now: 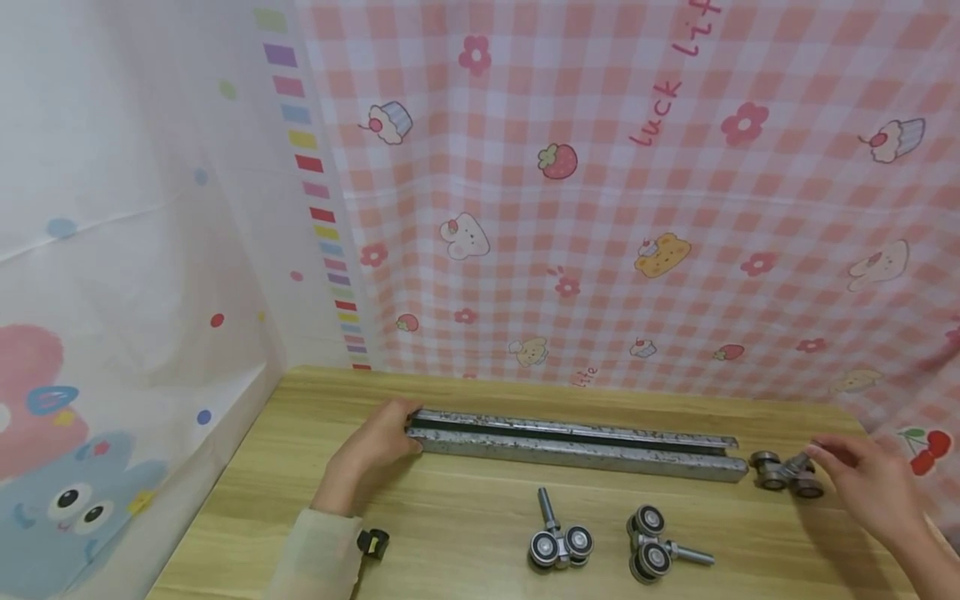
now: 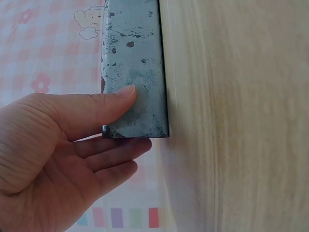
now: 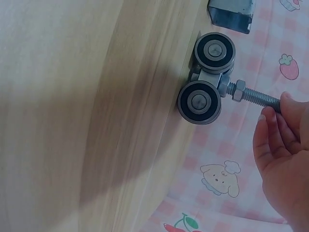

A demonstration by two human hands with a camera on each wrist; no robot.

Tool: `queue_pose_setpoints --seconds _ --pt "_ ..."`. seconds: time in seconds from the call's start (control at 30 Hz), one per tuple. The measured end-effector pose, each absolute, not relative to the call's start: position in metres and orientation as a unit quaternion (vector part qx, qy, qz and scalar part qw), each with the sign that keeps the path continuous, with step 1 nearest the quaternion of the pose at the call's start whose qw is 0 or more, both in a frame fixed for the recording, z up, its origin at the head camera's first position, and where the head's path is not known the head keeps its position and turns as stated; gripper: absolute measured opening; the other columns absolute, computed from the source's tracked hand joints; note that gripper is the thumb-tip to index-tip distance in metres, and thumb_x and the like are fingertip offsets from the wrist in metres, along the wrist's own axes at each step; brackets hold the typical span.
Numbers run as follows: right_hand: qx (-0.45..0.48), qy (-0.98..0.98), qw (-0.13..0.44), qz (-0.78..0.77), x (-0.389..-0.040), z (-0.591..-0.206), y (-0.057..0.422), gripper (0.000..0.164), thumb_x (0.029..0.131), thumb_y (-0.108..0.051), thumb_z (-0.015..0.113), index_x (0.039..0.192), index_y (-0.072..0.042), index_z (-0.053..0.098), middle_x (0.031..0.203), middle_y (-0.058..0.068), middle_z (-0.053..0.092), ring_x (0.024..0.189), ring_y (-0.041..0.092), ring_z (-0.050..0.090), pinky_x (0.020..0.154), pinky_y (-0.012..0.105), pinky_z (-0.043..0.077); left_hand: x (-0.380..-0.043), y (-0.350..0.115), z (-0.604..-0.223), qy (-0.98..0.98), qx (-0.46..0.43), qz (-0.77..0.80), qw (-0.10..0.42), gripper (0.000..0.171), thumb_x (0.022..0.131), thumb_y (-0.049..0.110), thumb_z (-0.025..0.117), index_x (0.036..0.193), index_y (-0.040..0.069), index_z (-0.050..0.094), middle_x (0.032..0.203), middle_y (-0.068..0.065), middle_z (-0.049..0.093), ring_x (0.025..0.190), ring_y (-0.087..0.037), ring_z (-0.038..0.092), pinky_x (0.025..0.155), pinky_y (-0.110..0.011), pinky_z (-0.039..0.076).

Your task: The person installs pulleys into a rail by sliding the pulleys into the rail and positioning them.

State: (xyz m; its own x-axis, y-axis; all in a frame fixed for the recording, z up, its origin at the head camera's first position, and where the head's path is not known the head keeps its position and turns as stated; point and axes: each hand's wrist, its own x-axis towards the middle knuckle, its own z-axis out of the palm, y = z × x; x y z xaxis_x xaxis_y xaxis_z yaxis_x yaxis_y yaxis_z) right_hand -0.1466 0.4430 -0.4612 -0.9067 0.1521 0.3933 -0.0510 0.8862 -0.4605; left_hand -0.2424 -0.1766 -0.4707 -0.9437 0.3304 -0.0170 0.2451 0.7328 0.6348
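A worn grey metal channel rail [image 1: 585, 455] lies across the wooden table with its slot upward. My left hand [image 1: 378, 442] grips its left end; in the left wrist view the thumb [image 2: 113, 104] presses on the rail's side [image 2: 133, 48], while the other fingers reach past the end, partly hidden. Just beyond the right end is a four-wheeled roller trolley [image 1: 772, 473]. My right hand [image 1: 873, 483] pinches the tip of its threaded bolt [image 3: 258, 97], which points up from the wheels. A small gap separates the wheels [image 3: 199, 101] from the rail end [image 3: 231, 17].
Two more roller trolleys rest on the table in front of the rail, one with its bolt pointing away [image 1: 561, 546], one with its bolt to the right [image 1: 651, 546]. A black strap piece [image 1: 373, 543] is by the left sleeve. A pink checked cloth [image 1: 562, 208] hangs behind.
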Motion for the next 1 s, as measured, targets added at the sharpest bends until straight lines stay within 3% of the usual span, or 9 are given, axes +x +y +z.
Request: queue_pose_setpoints --seconds 0.17,0.47,0.63,0.8,1.0 --pt "-0.005 -0.941 0.239 0.241 -0.148 -0.464 0.438 0.018 0.091 0.005 0.076 0.105 0.016 0.072 0.091 0.031 0.072 0.073 -0.021 0.043 0.051 0.009 0.042 -0.242 -0.176 -0.470 0.929 0.152 0.332 0.064 0.047 0.077 -0.010 0.084 0.122 -0.001 0.071 0.116 -0.013 0.072 0.113 -0.031 0.066 0.104 -0.050 0.053" --pt "-0.027 -0.946 0.211 0.246 -0.150 -0.463 0.428 0.023 0.097 -0.006 0.075 0.109 0.013 0.072 0.094 0.029 0.073 0.071 -0.019 0.044 0.051 0.016 0.043 -0.241 -0.176 -0.470 0.930 0.152 0.329 0.063 0.050 0.078 -0.009 0.084 0.125 -0.003 0.070 0.121 -0.016 0.071 0.118 -0.035 0.065 0.104 -0.052 0.053" --pt "-0.015 -0.946 0.200 0.256 -0.152 -0.462 0.427 0.026 0.099 -0.011 0.074 0.111 0.011 0.072 0.095 0.026 0.074 0.071 -0.016 0.048 0.051 0.016 0.044 -0.242 -0.176 -0.470 0.931 0.154 0.325 0.064 0.040 0.079 -0.008 0.085 0.116 0.002 0.072 0.112 -0.011 0.072 0.111 -0.031 0.066 0.100 -0.050 0.055" --pt "-0.012 -0.946 0.188 0.264 -0.153 -0.463 0.425 0.030 0.101 -0.015 0.072 0.114 0.011 0.072 0.096 0.026 0.075 0.071 -0.015 0.050 0.051 0.018 0.045 -0.242 -0.177 -0.470 0.932 0.153 0.323 0.065 0.044 0.079 -0.007 0.085 0.121 0.000 0.071 0.116 -0.013 0.072 0.113 -0.032 0.066 0.101 -0.050 0.055" --pt "-0.007 -0.946 0.190 0.263 -0.155 -0.464 0.421 0.027 0.101 -0.012 0.071 0.114 0.011 0.072 0.097 0.027 0.074 0.070 -0.013 0.052 0.050 0.020 0.046 -0.243 -0.178 -0.471 0.928 0.157 0.332 0.064 0.033 0.077 -0.009 0.085 0.104 0.005 0.072 0.098 -0.004 0.070 0.095 -0.021 0.065 0.091 -0.045 0.058"
